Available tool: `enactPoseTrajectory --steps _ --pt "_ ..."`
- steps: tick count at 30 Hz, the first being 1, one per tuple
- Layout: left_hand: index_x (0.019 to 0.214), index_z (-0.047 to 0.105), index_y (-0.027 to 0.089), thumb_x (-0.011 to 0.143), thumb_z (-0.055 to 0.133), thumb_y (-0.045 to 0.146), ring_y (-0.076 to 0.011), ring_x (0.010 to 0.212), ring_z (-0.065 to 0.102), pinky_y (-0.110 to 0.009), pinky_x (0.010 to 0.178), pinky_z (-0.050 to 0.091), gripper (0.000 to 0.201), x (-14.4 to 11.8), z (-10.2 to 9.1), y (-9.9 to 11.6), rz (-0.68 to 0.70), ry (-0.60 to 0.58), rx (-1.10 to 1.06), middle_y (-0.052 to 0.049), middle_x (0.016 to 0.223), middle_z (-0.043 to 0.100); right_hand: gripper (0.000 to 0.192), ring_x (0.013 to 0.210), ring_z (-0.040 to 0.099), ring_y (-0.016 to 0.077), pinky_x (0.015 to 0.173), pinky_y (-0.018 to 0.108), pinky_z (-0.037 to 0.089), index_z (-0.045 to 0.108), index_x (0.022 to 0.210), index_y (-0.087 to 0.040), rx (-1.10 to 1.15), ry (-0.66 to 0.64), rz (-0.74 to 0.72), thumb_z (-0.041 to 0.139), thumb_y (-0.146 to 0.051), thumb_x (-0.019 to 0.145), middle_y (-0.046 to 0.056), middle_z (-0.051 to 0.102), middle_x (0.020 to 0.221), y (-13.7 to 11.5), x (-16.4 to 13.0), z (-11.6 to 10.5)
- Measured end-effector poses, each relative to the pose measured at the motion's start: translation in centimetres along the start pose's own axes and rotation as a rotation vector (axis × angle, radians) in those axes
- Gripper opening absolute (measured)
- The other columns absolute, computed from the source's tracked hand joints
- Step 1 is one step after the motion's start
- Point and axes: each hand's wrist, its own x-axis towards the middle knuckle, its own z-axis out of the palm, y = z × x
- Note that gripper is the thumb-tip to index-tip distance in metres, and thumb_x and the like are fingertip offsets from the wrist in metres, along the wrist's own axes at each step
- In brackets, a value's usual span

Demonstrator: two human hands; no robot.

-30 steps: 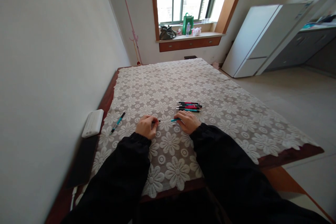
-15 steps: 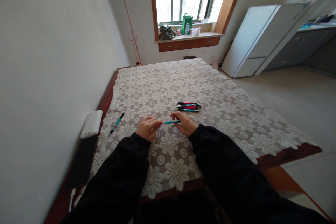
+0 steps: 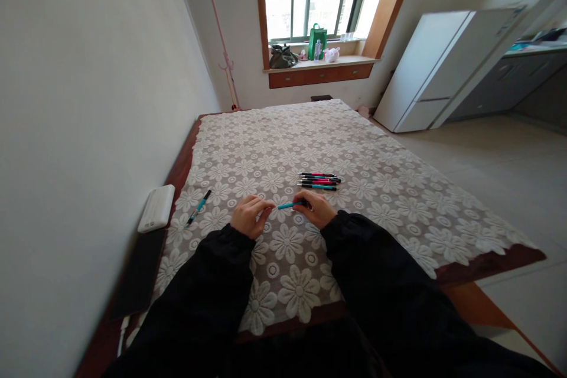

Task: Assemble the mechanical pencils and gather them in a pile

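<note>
A slim blue pen (image 3: 286, 205) lies level between my two hands, just above the tablecloth. My right hand (image 3: 315, 209) is closed on its right end, with thumb and fingertips pinched around it. The fingers of my left hand (image 3: 252, 215) are pinched together at the pen's left tip; the small end there is too fine to make out. Beyond my right hand, several red, blue and black pens (image 3: 318, 181) lie side by side in a row. A single blue and black pen (image 3: 198, 208) rests slantwise to the left of my left hand.
A flowered lace tablecloth (image 3: 287, 242) covers the table. Along the left wall sit a white power bank (image 3: 156, 208) and a dark flat device (image 3: 138, 271) with a white cable (image 3: 123, 333). A window ledge with bags (image 3: 317, 42) and a white fridge (image 3: 434, 68) stand beyond.
My right fingers have closed in more around the right end of the blue pen, and its angle has tipped slightly. My left hand stays in place.
</note>
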Motion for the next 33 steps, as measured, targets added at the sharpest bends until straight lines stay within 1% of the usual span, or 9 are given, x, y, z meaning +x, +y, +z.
enactPoseTrajectory --steps 7,14,16,19,21,25,28,31,33 --pt "0.093 0.071 0.025 0.091 0.059 0.026 -0.019 0.087 0.064 -0.033 0.08 0.052 0.013 0.09 -0.01 0.14 0.047 0.022 -0.001 -0.002 0.083 0.072 0.012 0.064 0.054 0.0134 0.062 0.026 0.044 0.062 0.091 -0.02 0.098 0.016 0.046 0.063 -0.03 0.086 0.0 0.063 0.075 -0.25 0.02 0.14" --pt "0.092 0.071 0.026 0.089 0.06 0.026 -0.019 0.087 0.064 -0.033 0.081 0.052 0.011 0.06 0.04 0.16 0.042 0.008 0.002 -0.001 0.082 0.072 0.009 0.061 0.051 0.0127 0.059 0.026 0.041 0.062 0.091 -0.019 0.045 0.009 0.038 0.064 -0.027 0.086 0.0 0.062 0.074 -0.22 0.09 0.24" --pt "0.092 0.071 0.026 0.088 0.06 0.026 -0.0192 0.087 0.064 -0.034 0.082 0.051 0.011 0.07 0.03 0.2 0.013 0.003 0.006 -0.001 0.082 0.073 0.008 0.068 0.055 0.0145 0.064 0.027 0.043 0.063 0.093 -0.02 0.001 0.016 0.012 0.063 -0.024 0.087 0.002 0.064 0.08 -0.14 0.14 0.13" --pt "0.089 0.07 0.024 0.086 0.06 0.024 -0.0202 0.086 0.064 -0.035 0.082 0.051 0.01 0.06 0.09 0.1 -0.097 0.014 0.042 -0.002 0.083 0.073 0.011 0.082 0.059 0.0184 0.076 0.031 0.045 0.064 0.097 -0.021 -0.112 0.03 0.008 0.056 -0.019 0.09 0.005 0.067 0.091 0.15 0.24 -0.23" --pt "0.085 0.07 0.023 0.084 0.061 0.023 -0.0216 0.088 0.064 -0.036 0.083 0.051 0.009 0.02 0.15 -0.05 -0.167 0.006 0.077 -0.003 0.084 0.073 0.015 0.086 0.06 0.0197 0.08 0.032 0.044 0.064 0.096 -0.021 -0.187 0.034 0.047 0.052 -0.016 0.091 0.005 0.067 0.094 0.42 0.27 -0.46" --pt "0.081 0.069 0.023 0.081 0.062 0.025 -0.0242 0.093 0.062 -0.039 0.086 0.049 0.008 -0.07 0.15 -0.24 -0.219 -0.053 0.129 -0.004 0.087 0.072 0.014 0.087 0.059 0.0204 0.08 0.032 0.043 0.058 0.09 -0.021 -0.266 0.011 0.14 0.047 -0.013 0.088 0.005 0.063 0.091 0.57 0.21 -0.56" --pt "0.078 0.069 0.023 0.078 0.062 0.024 -0.0254 0.092 0.059 -0.04 0.084 0.048 0.007 -0.09 0.02 -0.11 -0.256 -0.052 0.16 -0.005 0.085 0.071 0.009 0.085 0.056 0.0208 0.079 0.032 0.043 0.056 0.093 -0.021 -0.268 -0.008 0.166 0.056 -0.021 0.084 0.004 0.06 0.089 0.19 0.11 -0.42" --pt "0.075 0.068 0.023 0.075 0.063 0.023 -0.0257 0.091 0.057 -0.039 0.083 0.047 0.005 -0.03 -0.14 0.15 -0.251 -0.044 0.199 -0.005 0.082 0.068 0.023 0.088 0.056 0.0213 0.079 0.031 0.043 0.059 0.097 -0.021 -0.267 -0.059 0.132 0.068 -0.025 0.076 0.004 0.06 0.093 -0.09 0.04 -0.14" --pt "0.073 0.068 0.023 0.074 0.064 0.023 -0.0251 0.088 0.057 -0.038 0.081 0.046 0.005 0.0 -0.2 0.31 -0.247 -0.068 0.228 -0.005 0.078 0.066 0.024 0.088 0.056 0.0215 0.08 0.032 0.042 0.062 0.098 -0.021 -0.292 -0.113 0.096 0.069 -0.024 0.076 0.004 0.06 0.093 -0.02 0.01 0.09"
